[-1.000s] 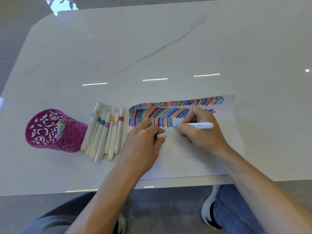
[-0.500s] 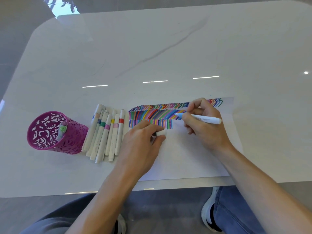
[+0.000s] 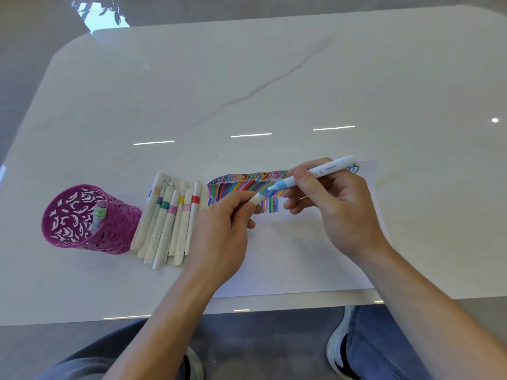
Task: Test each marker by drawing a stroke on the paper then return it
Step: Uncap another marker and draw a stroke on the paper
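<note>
While the right hand grips the blue marker above the paper, tip pointing left, the left hand pinches its white cap just beside that tip. Left of the paper lie capped markers, beside a purple cup

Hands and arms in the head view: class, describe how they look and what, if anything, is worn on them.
The left hand and right hand are bare: no gloves, rings, watch or bands show. Both forearms are bare too; no sleeve reaches into view.
</note>
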